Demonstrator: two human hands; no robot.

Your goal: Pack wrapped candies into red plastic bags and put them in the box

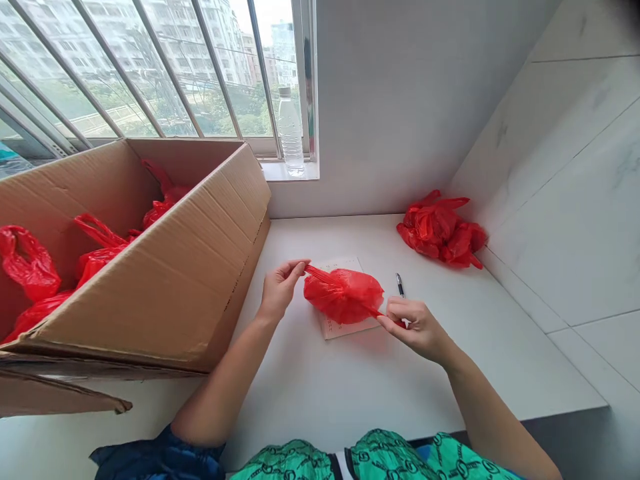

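Note:
A red plastic bag (345, 295), bunched up around contents I cannot see, is stretched between my two hands. My left hand (281, 288) pinches one twisted end of it at the upper left. At the lower right, my right hand (413, 325) grips the opposite end. Beneath the bag lies a white sheet or notebook (333, 329) with small markings, partly covered. A black pen (400, 285) rests just beyond my right hand, its lower part hidden by the fingers.
To the left stands a large open cardboard box (165, 287) with several red bags inside. Crumpled red bags (440, 230) lie at the back right against the wall. A clear plastic bottle (291, 133) stands on the sill of the barred window. The white tabletop (310, 393) ends at the right wall.

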